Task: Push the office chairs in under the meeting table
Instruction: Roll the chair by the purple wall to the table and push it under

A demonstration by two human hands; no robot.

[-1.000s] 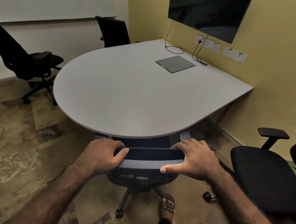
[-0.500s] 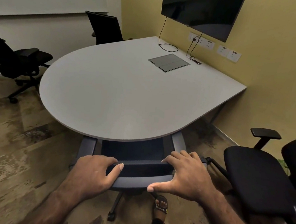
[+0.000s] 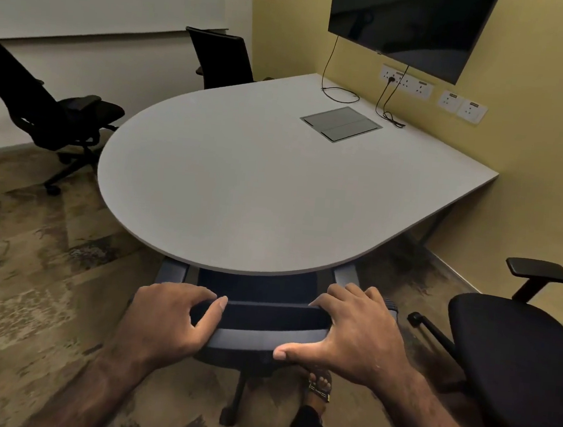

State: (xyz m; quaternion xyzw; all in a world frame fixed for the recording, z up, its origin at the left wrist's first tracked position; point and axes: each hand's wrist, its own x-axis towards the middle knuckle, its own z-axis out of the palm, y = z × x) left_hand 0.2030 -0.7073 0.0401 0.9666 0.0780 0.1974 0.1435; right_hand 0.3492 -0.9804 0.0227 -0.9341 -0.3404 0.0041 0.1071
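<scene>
A grey meeting table [image 3: 248,189] with a rounded near end fills the middle of the view. A dark blue office chair [image 3: 264,328] stands right in front of me, its seat and armrests tucked under the table's rounded edge. My left hand [image 3: 168,323] grips the left end of its backrest top. My right hand [image 3: 358,334] grips the right end, thumb along the back. A black chair [image 3: 513,359] stands away from the table at the right. Another black chair [image 3: 56,112] stands apart at the far left. A third chair [image 3: 223,58] sits at the table's far side.
A wall screen [image 3: 412,19] hangs above the table on the yellow wall, with sockets [image 3: 406,82] and cables below it. A grey cable hatch [image 3: 342,124] is set in the tabletop. My sandalled foot [image 3: 320,385] is beside the chair's base. Patterned carpet [image 3: 26,275] covers the floor at the left.
The chair in my hands has slid a little farther out from the table edge, showing its armrests, and my view has shifted. Both hands keep their hold on the backrest.
</scene>
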